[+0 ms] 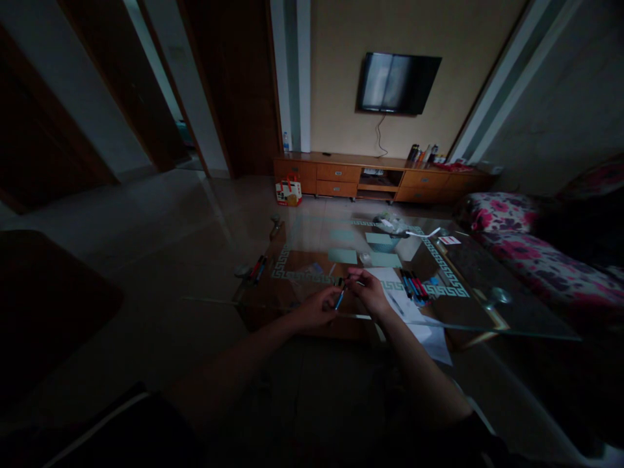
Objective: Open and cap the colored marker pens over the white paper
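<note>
A slim blue pen [339, 299] stands tilted between my hands, over the near edge of the glass table. My left hand [314, 308] is closed around its lower part. At the upper, dark end of the pen, the fingers of my right hand [369, 294] are pinched together; whether they grip a cap there is too dark to tell. White paper sheets [414, 315] lie beside my right hand, with one pen [396, 303] on them. Several dark, red and blue pens [414, 286] lie in a row to the right. More pens [257, 269] lie at the left.
The glass tabletop [526, 318] has a protruding front edge and metal corner fittings [498, 297]. Toward the back are pale green mats [342, 255] and a bowl with plastic wrapping [390, 224]. A flowered sofa [536, 260] stands right; a TV cabinet [336, 173] lines the far wall.
</note>
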A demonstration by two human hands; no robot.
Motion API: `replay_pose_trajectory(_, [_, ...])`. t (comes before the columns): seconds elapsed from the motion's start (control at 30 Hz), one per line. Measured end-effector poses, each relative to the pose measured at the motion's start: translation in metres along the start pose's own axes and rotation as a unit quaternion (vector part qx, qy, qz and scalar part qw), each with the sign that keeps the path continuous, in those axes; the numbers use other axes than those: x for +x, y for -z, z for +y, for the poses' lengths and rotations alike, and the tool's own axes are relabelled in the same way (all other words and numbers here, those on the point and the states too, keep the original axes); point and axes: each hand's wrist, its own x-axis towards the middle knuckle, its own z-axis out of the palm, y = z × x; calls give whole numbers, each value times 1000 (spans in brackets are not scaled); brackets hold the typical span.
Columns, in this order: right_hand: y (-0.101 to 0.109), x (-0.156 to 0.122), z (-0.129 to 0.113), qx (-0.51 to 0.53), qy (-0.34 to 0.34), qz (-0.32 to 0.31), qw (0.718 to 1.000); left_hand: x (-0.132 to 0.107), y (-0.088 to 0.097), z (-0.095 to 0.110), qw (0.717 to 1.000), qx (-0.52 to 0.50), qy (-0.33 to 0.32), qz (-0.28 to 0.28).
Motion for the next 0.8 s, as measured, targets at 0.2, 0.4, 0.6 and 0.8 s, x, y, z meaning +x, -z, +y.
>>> replay_pose_trajectory(0.2, [-1,-2,-1,-5,-4,-19,1000,1,-1,-6,1000,-8,-9,5])
replay_pose_trajectory(0.4, [0,-2,1,-12,-23,-19,999,2,-2,-4,1000,-10,5,13])
replay_pose_trajectory(0.6, [1,2,6,0,-18,-34,999,3,-1,-6,1000,-14,3,2])
replay_pose_trajectory(0.8, [4,4,11,3,-14,-44,999,4,-3,-9,1000,-15,8,19])
